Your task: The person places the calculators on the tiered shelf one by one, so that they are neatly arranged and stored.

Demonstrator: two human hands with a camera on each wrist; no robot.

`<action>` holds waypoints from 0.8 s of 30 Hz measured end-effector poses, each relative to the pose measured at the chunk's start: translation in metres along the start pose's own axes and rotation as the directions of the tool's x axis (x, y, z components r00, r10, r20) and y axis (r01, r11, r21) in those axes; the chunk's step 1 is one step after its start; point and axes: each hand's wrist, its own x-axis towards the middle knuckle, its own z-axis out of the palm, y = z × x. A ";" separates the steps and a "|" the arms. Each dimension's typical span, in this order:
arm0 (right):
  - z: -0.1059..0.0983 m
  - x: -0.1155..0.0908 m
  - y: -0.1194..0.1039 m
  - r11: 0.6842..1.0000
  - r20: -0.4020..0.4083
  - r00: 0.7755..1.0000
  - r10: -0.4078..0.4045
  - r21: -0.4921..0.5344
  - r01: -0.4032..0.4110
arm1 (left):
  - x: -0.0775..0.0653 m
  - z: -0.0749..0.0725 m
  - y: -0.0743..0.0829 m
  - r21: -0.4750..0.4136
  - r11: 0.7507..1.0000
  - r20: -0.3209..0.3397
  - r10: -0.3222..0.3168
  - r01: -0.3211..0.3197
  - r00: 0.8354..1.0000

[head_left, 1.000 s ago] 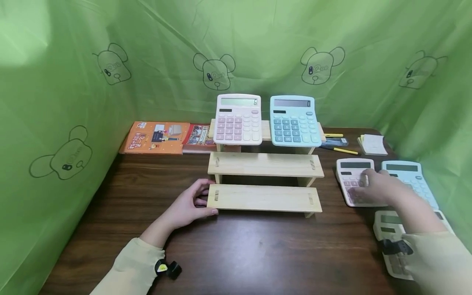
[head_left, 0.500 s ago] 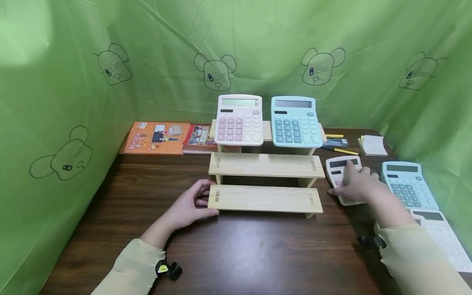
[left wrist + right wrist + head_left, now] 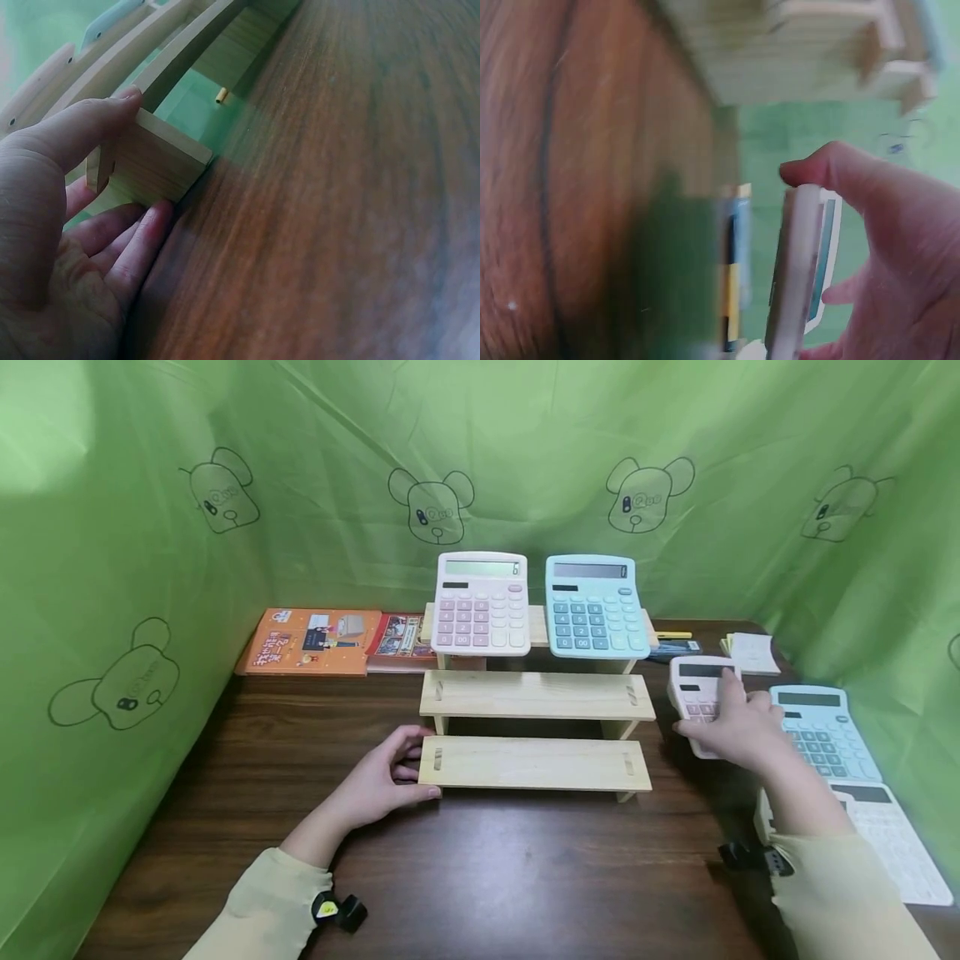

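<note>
My left hand (image 3: 378, 781) grips the left end of a three-step wooden display stand (image 3: 536, 762), thumb at the front edge and fingers behind the side panel (image 3: 154, 161). My right hand (image 3: 742, 727) holds a pink-and-white calculator (image 3: 686, 693) by its sides, right of the stand. In the right wrist view the calculator (image 3: 799, 262) is seen edge-on, thumb over one edge, above the tabletop. On the top step lean another pink-and-white calculator (image 3: 482, 603) showing a 6, and a blue calculator (image 3: 595, 606) beside it.
At the right lie a blue calculator (image 3: 817, 727) and a white calculator (image 3: 892, 835), the latter partly behind my right forearm. Notepaper (image 3: 753, 653) and pens (image 3: 675, 635) are at the back right. An orange book (image 3: 315, 642) lies back left. A green curtain (image 3: 525, 443) surrounds the table.
My right hand has picked up the pink-and-white calculator from beside the blue one and moved it left, then farther back. My left hand keeps its grip on the stand.
</note>
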 end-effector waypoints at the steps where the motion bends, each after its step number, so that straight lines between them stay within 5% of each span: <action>1: -0.003 -0.007 -0.002 1.000 -0.023 1.000 -0.013 0.009 0.014 | 0.000 0.000 0.000 -0.001 1.000 0.001 0.000 0.000 1.000; 13: -0.001 -0.083 -0.042 0.990 -0.278 0.950 -0.141 -0.008 0.144 | 0.002 -0.002 -0.006 -0.003 1.000 -0.009 0.004 -0.004 1.000; 24: 0.016 -0.104 -0.079 0.967 -0.368 0.896 -0.250 -0.041 0.253 | 0.003 0.001 -0.008 -0.029 1.000 -0.002 -0.003 0.003 1.000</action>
